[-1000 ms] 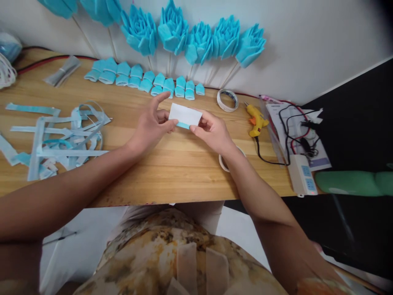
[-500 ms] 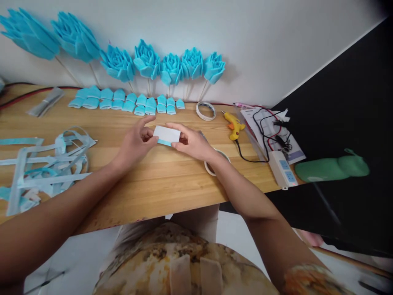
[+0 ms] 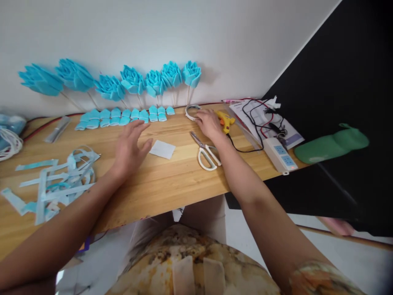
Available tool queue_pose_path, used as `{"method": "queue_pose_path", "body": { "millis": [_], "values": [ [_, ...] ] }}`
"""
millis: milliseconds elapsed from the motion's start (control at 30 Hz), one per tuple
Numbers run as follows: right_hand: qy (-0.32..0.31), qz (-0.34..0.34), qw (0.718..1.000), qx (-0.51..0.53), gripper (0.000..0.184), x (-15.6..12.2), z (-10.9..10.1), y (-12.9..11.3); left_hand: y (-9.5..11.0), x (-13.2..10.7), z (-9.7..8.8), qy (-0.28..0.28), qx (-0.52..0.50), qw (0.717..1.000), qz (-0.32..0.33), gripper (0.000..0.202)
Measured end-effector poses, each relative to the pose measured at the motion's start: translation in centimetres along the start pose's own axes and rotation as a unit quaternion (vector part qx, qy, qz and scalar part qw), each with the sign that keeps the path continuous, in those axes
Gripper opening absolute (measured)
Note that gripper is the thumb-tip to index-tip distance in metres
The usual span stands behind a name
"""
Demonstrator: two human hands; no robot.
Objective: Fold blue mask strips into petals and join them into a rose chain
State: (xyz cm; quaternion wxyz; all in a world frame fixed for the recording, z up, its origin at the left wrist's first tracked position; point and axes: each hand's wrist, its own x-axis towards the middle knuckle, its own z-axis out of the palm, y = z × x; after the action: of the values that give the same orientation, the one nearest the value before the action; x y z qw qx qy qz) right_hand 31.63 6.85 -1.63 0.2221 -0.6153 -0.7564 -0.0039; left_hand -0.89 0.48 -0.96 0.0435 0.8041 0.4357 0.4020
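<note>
Sheet (image 3: pixel 163 150), held between both hands in the earlier frame, now lies flat on the table (image 3: pixel 172 184), between its far and front edges. Left hand (image 3: pixel 129 147): empty, fingers spread, just beside the sheet. Right hand (image 3: pixel 211 124): now at the tape (image 3: pixel 189 115) near the far edge; cannot tell whether it grips. Scissors (image 3: pixel 202 145) now show more fully.

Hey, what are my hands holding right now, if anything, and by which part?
Your left hand holds nothing. Your right hand is at the right edge of the tape roll; whether it grips there cannot be told.
</note>
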Motion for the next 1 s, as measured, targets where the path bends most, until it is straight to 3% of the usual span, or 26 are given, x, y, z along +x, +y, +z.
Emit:
{"method": "queue_pose_path", "body": {
  "millis": [200,367,500,733,833,1000],
  "values": [
    [0.054,-0.017,0.997,0.043,0.023,0.1,-1.2,-1.0,1.8,0.7,-0.8,-0.002,0.004,0.999,0.039,0.036],
    [0.058,-0.162,0.977,0.122,0.025,-0.1,-1.7,-3.8,3.0,2.8,-1.1,-0.036,0.005,0.997,0.069,0.030],
    [0.049,-0.245,0.958,0.144,0.030,-0.6,-1.3,-6.0,2.9,4.6,-0.8,-0.021,0.012,0.998,0.056,0.022],
    [0.027,-0.251,0.958,0.133,0.035,-1.2,-1.3,-6.8,2.4,4.4,0.4,-0.034,-0.047,0.997,-0.044,0.012],
    [0.024,-0.243,0.962,0.126,0.037,-1.2,-1.5,-6.9,2.4,4.1,0.7,-0.040,-0.055,0.997,-0.040,0.011],
    [0.017,-0.245,0.960,0.131,0.037,-1.3,-1.5,-7.0,2.6,3.9,0.4,-0.003,-0.013,1.000,0.001,0.010]
  ]
}}
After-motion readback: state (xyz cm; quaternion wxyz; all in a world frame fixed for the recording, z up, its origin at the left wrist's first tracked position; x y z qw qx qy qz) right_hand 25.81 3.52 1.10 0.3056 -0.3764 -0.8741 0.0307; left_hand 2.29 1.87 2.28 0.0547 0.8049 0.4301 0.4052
